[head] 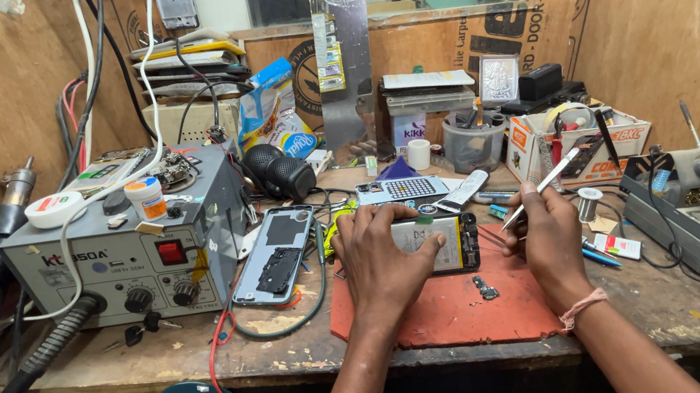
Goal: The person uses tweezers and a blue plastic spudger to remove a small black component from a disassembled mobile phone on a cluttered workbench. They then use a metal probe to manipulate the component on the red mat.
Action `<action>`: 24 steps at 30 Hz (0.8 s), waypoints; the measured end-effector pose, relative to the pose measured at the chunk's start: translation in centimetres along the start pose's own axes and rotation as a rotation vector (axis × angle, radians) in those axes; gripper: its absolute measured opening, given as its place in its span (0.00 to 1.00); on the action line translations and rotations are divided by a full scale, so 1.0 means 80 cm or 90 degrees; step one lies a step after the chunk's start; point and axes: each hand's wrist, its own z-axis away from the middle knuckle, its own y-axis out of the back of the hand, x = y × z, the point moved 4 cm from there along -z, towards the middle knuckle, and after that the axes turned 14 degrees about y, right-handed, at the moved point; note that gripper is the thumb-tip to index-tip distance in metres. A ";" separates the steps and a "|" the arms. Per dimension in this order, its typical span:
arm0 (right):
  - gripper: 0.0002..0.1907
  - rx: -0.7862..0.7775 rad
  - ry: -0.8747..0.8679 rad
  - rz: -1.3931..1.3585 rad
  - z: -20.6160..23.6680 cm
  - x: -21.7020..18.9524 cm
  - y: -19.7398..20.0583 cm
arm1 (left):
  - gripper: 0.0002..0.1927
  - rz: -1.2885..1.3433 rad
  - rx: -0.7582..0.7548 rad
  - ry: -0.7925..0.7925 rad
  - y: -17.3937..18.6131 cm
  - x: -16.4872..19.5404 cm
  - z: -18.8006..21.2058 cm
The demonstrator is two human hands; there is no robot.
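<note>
Left hand (pixel 377 258) pressing opened phone (pixel 439 244), right hand (pixel 549 234) holding tweezers (pixel 541 188)

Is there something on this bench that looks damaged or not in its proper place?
Yes. The wooden bench has chipped, worn patches along its front edge. A small loose part lies alone on the red mat, beside the opened phone under the left hand. The right hand holds tweezers.
</note>
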 end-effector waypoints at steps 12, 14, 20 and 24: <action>0.16 -0.159 0.146 0.608 0.009 -0.038 -0.012 | 0.22 -0.019 -0.021 0.020 0.001 0.011 -0.002; 0.13 -0.204 0.128 0.647 0.009 -0.036 -0.017 | 0.23 -0.026 -0.024 0.017 0.001 0.010 -0.004; 0.13 -0.157 0.263 0.636 0.017 -0.039 -0.023 | 0.24 -0.025 -0.013 0.014 0.006 0.003 -0.001; 0.12 -0.131 0.238 0.593 0.021 -0.053 -0.019 | 0.24 -0.036 -0.034 0.056 0.010 0.006 -0.002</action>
